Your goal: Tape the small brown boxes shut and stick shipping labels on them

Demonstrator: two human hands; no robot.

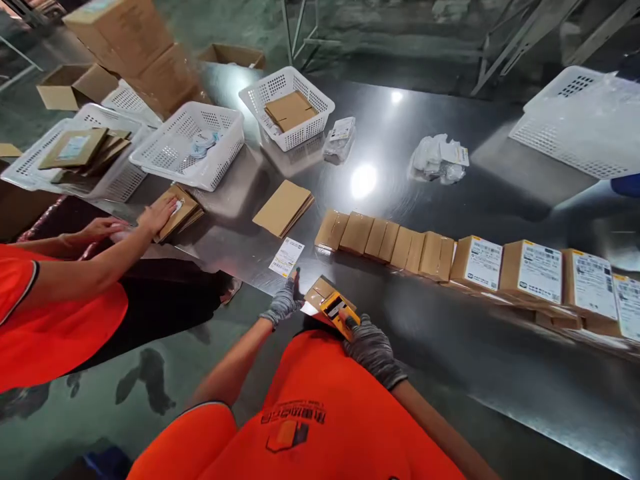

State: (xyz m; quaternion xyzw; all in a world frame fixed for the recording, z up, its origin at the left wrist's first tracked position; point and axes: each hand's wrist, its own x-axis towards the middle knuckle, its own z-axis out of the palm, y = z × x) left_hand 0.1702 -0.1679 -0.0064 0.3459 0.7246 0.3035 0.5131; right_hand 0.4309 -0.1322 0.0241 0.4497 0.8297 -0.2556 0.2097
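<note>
In the head view, a small cardboard box [320, 292] lies at the table's near edge, in front of my body. My left hand [284, 304], in a grey glove, is at the box's left side with its fingers apart. Whether its fingertips touch the box I cannot tell. My right hand [369, 347], also gloved, is closed around a yellow hand-held device [339, 312] with a dark face, held over the box's right part. A white printed label [287, 257] lies flat just beyond my left hand. Farther off lies a stack of flat cardboard pieces [283, 208].
A row of small boxes [384, 239] runs rightward, joining labelled boxes [540, 270]. Plastic-wrapped packets [440, 159] lie beyond. White baskets [286, 141] stand at the back and left. On my left, a co-worker's hand [159, 215] presses on cardboard packages [181, 212].
</note>
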